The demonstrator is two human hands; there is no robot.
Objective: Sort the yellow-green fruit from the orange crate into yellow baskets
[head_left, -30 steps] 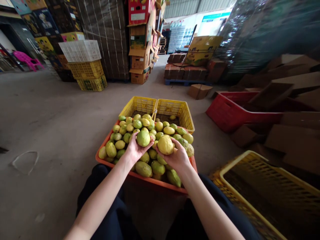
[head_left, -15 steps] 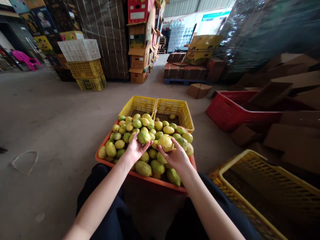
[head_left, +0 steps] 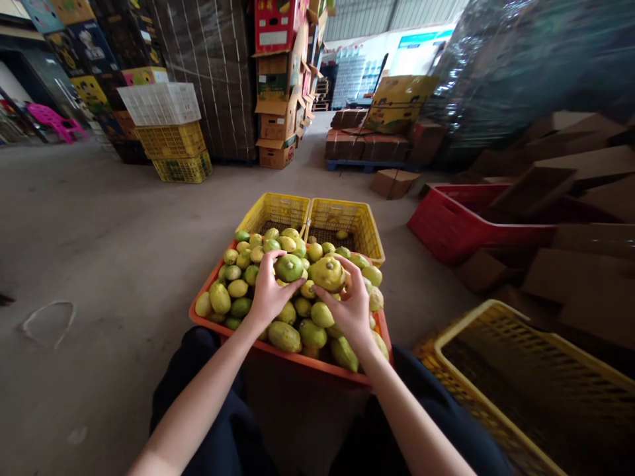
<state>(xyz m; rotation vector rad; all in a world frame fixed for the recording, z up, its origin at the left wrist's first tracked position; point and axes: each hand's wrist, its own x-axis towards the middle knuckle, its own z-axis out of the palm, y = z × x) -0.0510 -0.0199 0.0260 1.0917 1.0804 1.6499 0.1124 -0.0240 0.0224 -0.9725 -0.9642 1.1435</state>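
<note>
My left hand [head_left: 270, 289] is closed around a green lemon [head_left: 289, 268], its thumb and fingers on either side. In my right hand [head_left: 350, 299] is a larger yellow lemon [head_left: 328, 274], its knobbed end turned up toward me. Both fruits are held side by side, a small gap apart, just above an orange crate [head_left: 317, 367] heaped with green and yellow lemons [head_left: 284, 336]. The hands hide part of the pile beneath them.
Two yellow crates [head_left: 347, 206] stand beyond the orange one, the right one with a lemon [head_left: 342, 235] inside. A large yellow crate [head_left: 489, 307] lies at right front. Farther right are a red crate [head_left: 451, 225] and cardboard [head_left: 580, 271]. Stacked crates [head_left: 171, 139] stand back left.
Both hands have rolled their lemons over and lifted them slightly, so the fruits' ends now show. The grip has shifted to thumb and fingers around the sides.
</note>
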